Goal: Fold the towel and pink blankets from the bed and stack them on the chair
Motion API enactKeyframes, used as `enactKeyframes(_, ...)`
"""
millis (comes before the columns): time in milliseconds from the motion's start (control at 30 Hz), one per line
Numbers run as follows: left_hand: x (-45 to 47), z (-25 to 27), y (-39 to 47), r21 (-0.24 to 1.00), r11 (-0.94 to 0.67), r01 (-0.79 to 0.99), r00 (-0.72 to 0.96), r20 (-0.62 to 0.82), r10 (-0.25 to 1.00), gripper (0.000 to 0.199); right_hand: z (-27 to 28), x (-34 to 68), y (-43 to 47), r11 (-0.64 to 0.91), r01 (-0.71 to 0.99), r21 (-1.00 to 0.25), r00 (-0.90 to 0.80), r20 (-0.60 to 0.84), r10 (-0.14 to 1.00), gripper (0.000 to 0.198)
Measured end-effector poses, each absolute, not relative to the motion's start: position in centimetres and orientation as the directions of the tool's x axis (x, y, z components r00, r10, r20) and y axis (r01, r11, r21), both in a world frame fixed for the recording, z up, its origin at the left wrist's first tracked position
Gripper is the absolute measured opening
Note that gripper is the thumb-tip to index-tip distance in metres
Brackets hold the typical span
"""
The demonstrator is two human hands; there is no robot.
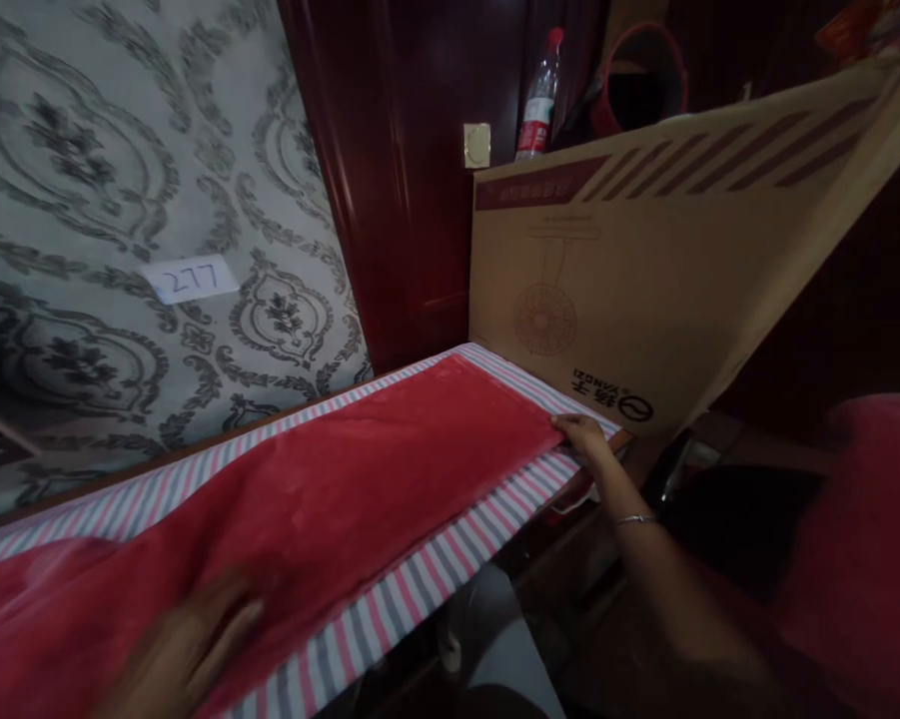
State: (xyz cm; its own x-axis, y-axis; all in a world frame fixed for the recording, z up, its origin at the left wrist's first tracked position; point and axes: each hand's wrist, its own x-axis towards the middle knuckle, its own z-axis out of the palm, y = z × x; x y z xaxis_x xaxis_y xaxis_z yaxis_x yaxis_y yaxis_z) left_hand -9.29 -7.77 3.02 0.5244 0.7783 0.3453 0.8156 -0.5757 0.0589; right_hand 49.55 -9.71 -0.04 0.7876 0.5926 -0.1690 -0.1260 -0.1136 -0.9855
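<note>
A long red cloth (390, 439), folded into a strip, lies along a table covered with a striped cloth (420, 577). Its far end is flat and straight-edged, while the near left part is rumpled. At the far right corner of the red cloth, my right hand (585, 437) pinches the edge between thumb and fingers. My left hand (187, 644) is over the near part of the red cloth, blurred by motion, with thumb and fingers stretched apart.
A big cardboard box (644, 270) stands at the table's far end, with a plastic bottle (537, 110) behind its top edge. Patterned wallpaper (105, 170) carrying a paper marked 277 (193, 278) borders the left side. A dark red door (420, 180) stands behind.
</note>
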Motion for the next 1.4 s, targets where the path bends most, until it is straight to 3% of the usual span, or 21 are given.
enactKeyframes(167,6.2,5.5,-1.9,0.259,-0.742,0.618,0.736,0.141,0.662,0.053,-0.6,49.7,-9.8,-0.132,-0.084,-0.988,0.807,-0.145,0.572,0.009)
enactKeyframes(300,16.3,3.7,2.8,0.168,-0.827,0.537,0.84,-0.015,0.543,0.058,-1.3,50.1,-9.7,-0.157,-0.029,-0.987,0.832,-0.111,0.543,0.01)
enactKeyframes(367,18.0,2.5,5.2,0.074,-0.811,0.581,0.814,-0.045,0.579,0.057,-1.8,50.3,-9.6,-0.17,-0.002,-0.985,0.837,-0.095,0.538,0.011)
enactKeyframes(533,15.7,2.3,11.5,-0.087,-0.499,0.862,0.501,0.005,0.865,0.06,-2.7,50.8,-9.5,-0.187,0.04,-0.982,0.836,-0.069,0.544,0.015)
enactKeyframes(633,15.6,3.7,14.5,-0.1,-0.36,0.927,0.367,0.065,0.928,0.062,-2.8,50.9,-9.5,-0.164,0.034,-0.986,0.825,-0.065,0.562,0.02)
enactKeyframes(733,19.2,5.1,16.2,-0.055,-0.447,0.893,0.45,0.106,0.887,0.056,-3.1,51.0,-9.6,-0.141,0.035,-0.989,0.809,-0.055,0.585,0.025)
enactKeyframes(833,25.0,5.7,17.1,0.023,-0.559,0.829,0.557,0.058,0.828,0.049,-3.8,51.1,-9.5,-0.113,0.046,-0.993,0.806,-0.03,0.591,0.034)
enactKeyframes(1000,32.7,5.5,19.5,0.07,-0.505,0.86,0.506,0.0,0.862,0.049,-4.6,51.2,-9.1,-0.138,0.038,-0.99,0.83,-0.045,0.556,0.037)
enactKeyframes(1200,37.2,5.0,23.3,0.084,-0.472,0.878,0.474,-0.002,0.881,0.064,-3.7,51.0,-9.7,-0.166,0.098,-0.981,0.818,-0.015,0.575,0.042)
enactKeyframes(1400,39.5,3.7,24.4,0.126,-0.547,0.827,0.542,0.076,0.837,0.043,-3.7,50.8,-9.7,-0.163,0.05,-0.985,0.793,-0.06,0.606,0.054)
